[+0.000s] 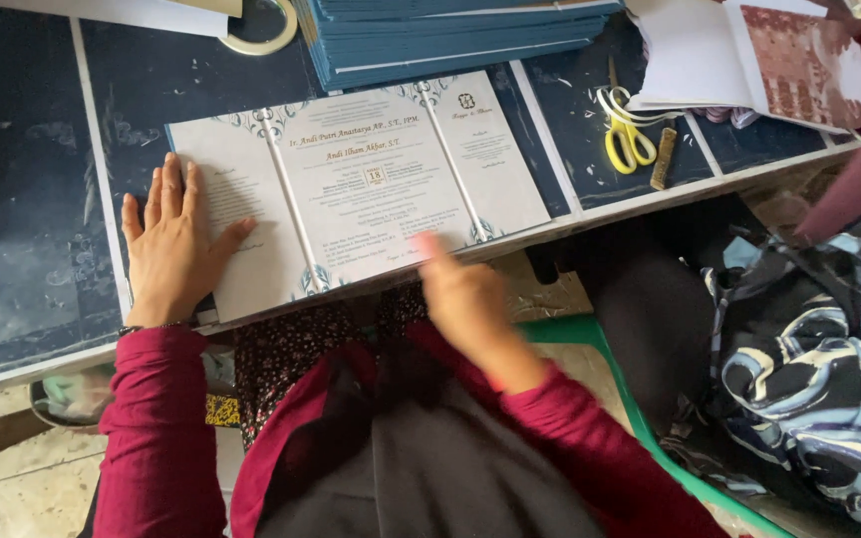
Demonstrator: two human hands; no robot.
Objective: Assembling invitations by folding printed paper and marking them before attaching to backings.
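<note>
- Pale grey tri-fold printed card (371, 184), with blue scroll ornament at its corners and dark and gold lettering, lies fully opened flat on the dark blue, white-lined table top (32, 199), near the edge closest to the person.
- Left hand (173, 249) rests palm down on the card's left panel, fingers straight and slightly spread, thumb out to the side; it presses the card rather than grips it.
- Right hand (465, 299) is at the card's near edge below the middle panel; it is blurred, with one finger seeming to point up onto the card, and I cannot tell how the other fingers lie.
- As far as can be judged, the card is laid out and held steady, but neither side panel is folded in along its silver-coloured crease lines; any folding is not yet done.
- Stack of dark blue flat covers (450, 35), with thin white edges between them, sits just beyond the card at the far side of the table.
- Yellow-handled scissors (628, 139) lie to the right, beside a small brown stick-shaped piece (663, 159).
- White sheets with a maroon-patterned printed card (799, 65) lie at the far right corner.
- Roll of clear tape (261, 25) sits at the far edge, left of the stack.
- Another person's patterned blue and black sleeve (809, 339) shows at the right.
</note>
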